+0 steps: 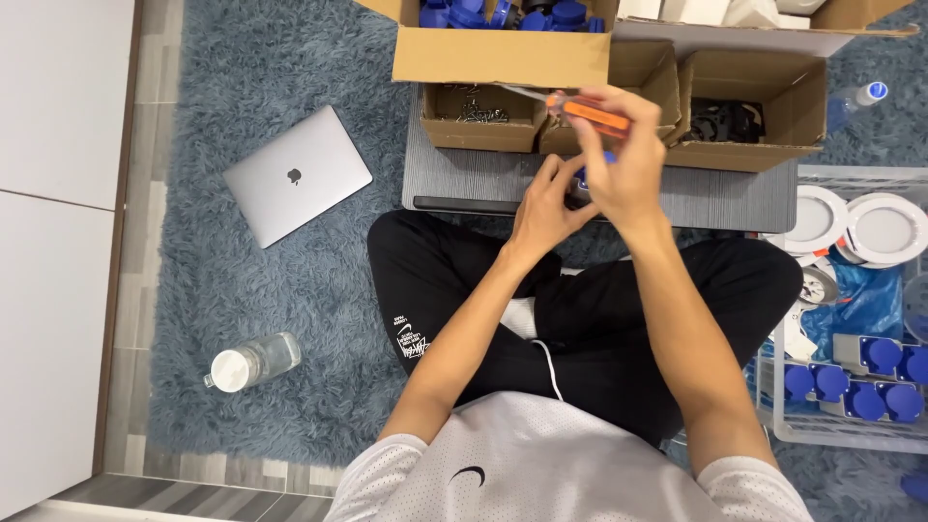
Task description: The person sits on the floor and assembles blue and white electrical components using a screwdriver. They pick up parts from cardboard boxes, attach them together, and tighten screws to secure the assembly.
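Right hand (623, 159) gripping orange screwdriver (592, 116); left hand (546, 208) pinching small blue part (588, 177), mostly hidden. Cardboard boxes (483, 116) just beyond; laptop (297, 175) and water bottle (251, 362) left on rug (242, 77).

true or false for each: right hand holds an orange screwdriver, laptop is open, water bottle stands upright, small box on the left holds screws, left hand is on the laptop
1. The right hand holds an orange-handled screwdriver. True.
2. The laptop is open. False: its lid is closed, on the rug.
3. The water bottle stands upright. False: it lies on its side.
4. The small left cardboard box holds screws. True.
5. The left hand rests on the laptop. False: it pinches a small blue part by the right hand.
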